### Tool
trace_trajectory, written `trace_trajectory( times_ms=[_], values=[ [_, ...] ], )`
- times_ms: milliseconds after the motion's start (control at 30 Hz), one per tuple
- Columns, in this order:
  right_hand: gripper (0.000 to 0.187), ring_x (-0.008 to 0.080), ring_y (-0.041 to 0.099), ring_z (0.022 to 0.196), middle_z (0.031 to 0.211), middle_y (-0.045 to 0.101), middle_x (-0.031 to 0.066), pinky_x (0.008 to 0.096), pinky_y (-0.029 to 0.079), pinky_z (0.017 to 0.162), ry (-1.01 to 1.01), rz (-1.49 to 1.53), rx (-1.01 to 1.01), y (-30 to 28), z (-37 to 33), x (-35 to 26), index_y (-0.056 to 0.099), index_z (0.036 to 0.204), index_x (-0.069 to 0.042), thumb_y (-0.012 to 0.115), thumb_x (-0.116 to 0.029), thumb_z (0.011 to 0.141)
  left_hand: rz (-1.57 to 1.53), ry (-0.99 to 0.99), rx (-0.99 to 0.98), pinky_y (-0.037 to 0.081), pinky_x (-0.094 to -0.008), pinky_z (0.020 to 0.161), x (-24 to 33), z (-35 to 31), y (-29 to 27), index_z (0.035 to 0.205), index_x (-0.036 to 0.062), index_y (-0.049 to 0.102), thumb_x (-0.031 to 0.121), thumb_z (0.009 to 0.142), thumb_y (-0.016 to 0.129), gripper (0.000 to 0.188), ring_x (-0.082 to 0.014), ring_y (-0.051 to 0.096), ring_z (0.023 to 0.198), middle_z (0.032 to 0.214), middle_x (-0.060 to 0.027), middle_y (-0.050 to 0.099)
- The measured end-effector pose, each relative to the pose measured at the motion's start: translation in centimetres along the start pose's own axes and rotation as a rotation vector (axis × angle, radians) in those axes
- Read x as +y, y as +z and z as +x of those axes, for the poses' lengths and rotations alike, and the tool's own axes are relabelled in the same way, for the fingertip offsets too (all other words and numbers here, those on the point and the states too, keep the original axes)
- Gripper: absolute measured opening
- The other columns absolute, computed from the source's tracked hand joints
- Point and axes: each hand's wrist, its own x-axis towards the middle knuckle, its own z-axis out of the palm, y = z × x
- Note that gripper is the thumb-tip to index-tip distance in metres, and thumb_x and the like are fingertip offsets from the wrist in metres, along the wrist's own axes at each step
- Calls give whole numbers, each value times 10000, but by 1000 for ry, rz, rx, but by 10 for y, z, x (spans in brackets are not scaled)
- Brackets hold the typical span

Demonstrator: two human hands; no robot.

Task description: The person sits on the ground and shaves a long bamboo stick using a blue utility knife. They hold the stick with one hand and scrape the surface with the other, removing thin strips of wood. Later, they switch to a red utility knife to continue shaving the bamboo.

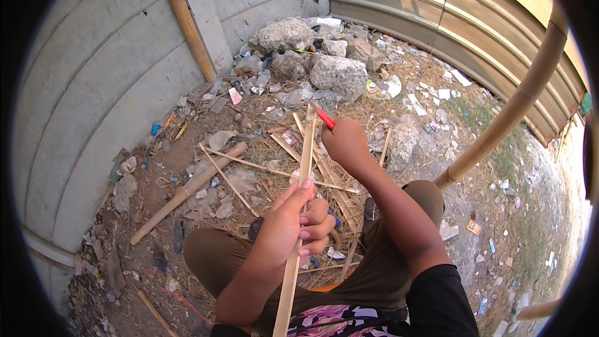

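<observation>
My left hand is wrapped around a long, pale bamboo strip, thumb lying along it. The strip runs from my lap up and away from me. In my right hand is a knife with a red handle, gripped in a closed fist. Its short metal blade touches or lies right beside the far end of the strip; I cannot tell whether it cuts in. Beneath, thin bamboo strips lie crossed on the ground between and beyond my bent knees.
A thick bamboo pole lies at the left. Rocks and concrete lumps are piled in the far corner between a concrete wall and corrugated sheeting. A slanting bamboo pole stands to the right. Litter and dry straw cover the ground.
</observation>
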Motion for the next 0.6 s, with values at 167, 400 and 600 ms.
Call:
trace_trajectory(
  times_ms=[167,400,600],
  values=[
    [354,401,676,685,702,660,225,471,520,660,35,121,33,-12,16,14,683,761,6,621,-329,855,75,-170,-111,299,-227,327,-21,-18,27,950,130,361,308,1095,346,230,-75,313,486,630,22,284],
    [392,198,412,431,485,470,135,393,367,485,61,540,57,-11,8,18,551,627,16,616,-248,909,39,-18,-79,271,-222,319,2,-13,7,930,134,368,370,1090,352,286,-66,293,466,619,24,271],
    [317,308,442,440,540,484,221,405,408,495,-278,404,119,-16,-16,-3,567,695,47,629,-184,904,54,2,-33,217,-199,299,1,-16,12,944,139,417,330,1093,355,250,-53,267,464,595,48,250]
  ],
)
